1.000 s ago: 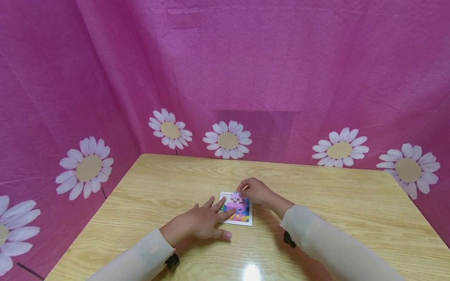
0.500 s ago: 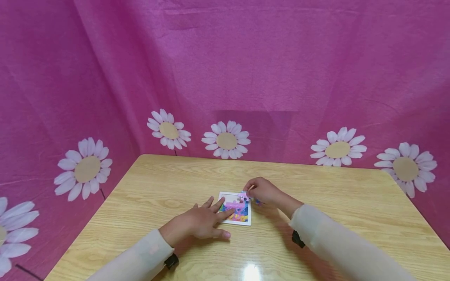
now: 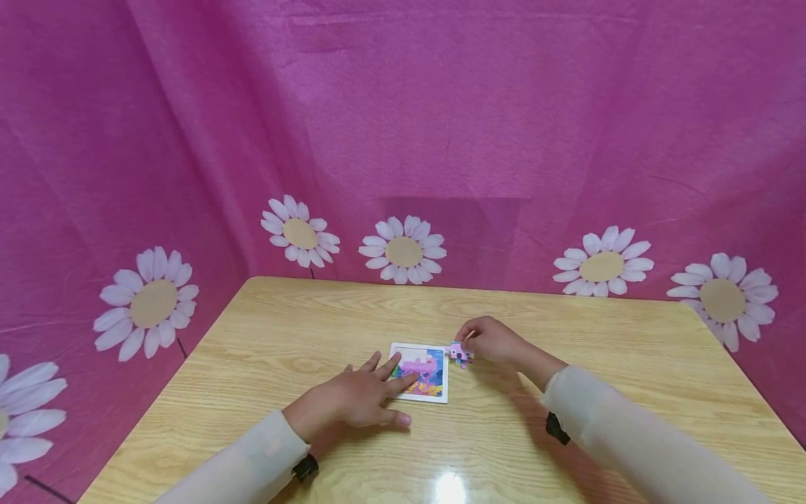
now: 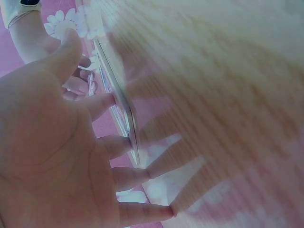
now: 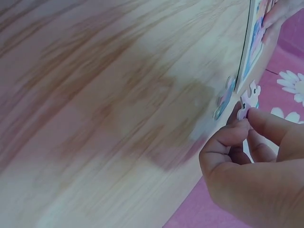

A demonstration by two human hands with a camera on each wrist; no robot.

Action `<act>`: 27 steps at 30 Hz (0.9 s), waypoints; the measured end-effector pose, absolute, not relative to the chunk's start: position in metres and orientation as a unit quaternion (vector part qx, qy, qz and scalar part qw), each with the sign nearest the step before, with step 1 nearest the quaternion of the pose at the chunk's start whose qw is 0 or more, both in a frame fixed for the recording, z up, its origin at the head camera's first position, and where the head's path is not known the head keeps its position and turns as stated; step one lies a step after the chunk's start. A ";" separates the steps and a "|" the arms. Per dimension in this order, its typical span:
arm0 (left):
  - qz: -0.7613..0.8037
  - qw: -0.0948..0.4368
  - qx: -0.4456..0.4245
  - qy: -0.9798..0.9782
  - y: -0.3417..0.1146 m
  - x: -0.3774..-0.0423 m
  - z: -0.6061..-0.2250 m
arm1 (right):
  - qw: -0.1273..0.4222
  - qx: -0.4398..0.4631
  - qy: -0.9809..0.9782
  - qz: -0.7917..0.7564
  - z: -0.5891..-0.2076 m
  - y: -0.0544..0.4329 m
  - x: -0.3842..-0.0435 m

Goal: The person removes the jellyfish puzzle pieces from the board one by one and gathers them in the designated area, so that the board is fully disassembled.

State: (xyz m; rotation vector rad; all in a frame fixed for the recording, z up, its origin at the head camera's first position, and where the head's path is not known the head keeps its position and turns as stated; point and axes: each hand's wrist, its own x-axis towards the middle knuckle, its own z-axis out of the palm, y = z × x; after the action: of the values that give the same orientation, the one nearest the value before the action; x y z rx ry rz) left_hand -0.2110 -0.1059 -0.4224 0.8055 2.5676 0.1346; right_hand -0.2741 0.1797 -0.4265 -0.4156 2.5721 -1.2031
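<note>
A small jigsaw puzzle in a white frame lies on the wooden table, showing a pink figure over blue and yellow. Its upper left part shows a pale, bare patch. My left hand is spread flat, with two fingertips over the puzzle's left side and the thumb on the table. Just right of the frame, my right hand pinches a pink puzzle piece between thumb and fingers. In the right wrist view, this jigsaw piece is held above the table, near a second, bluish piece lying on the tabletop.
The wooden table reaches back to a pink curtain printed with white daisies. A bright light reflection shows near the table's front. Dark straps are visible under both sleeves.
My right hand has lifted the pink piece off the puzzle's upper part and carried it right, past the frame. The pale patch is uncovered. My left hand has stayed in place.
</note>
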 end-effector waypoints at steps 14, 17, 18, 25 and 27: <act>0.055 0.222 0.295 0.928 -0.106 -0.210 -0.421 | 0.135 -0.139 0.882 -0.429 -0.430 0.208 -0.270; 0.056 0.222 0.295 0.928 -0.106 -0.210 -0.421 | 0.133 -0.140 0.881 -0.432 -0.429 0.212 -0.269; 0.056 0.222 0.294 0.928 -0.106 -0.210 -0.421 | 0.132 -0.142 0.881 -0.432 -0.429 0.214 -0.268; 0.056 0.221 0.295 0.928 -0.106 -0.210 -0.421 | 0.122 -0.147 0.886 -0.422 -0.432 0.223 -0.266; 0.055 0.222 0.294 0.928 -0.106 -0.210 -0.421 | 0.115 -0.150 0.890 -0.415 -0.433 0.225 -0.265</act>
State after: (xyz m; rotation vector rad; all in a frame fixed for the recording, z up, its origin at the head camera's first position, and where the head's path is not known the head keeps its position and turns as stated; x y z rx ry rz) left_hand -0.2102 -0.1060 -0.4213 0.8120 2.5631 0.1517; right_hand -0.2652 0.2252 -0.4329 -0.4397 2.6075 -1.2167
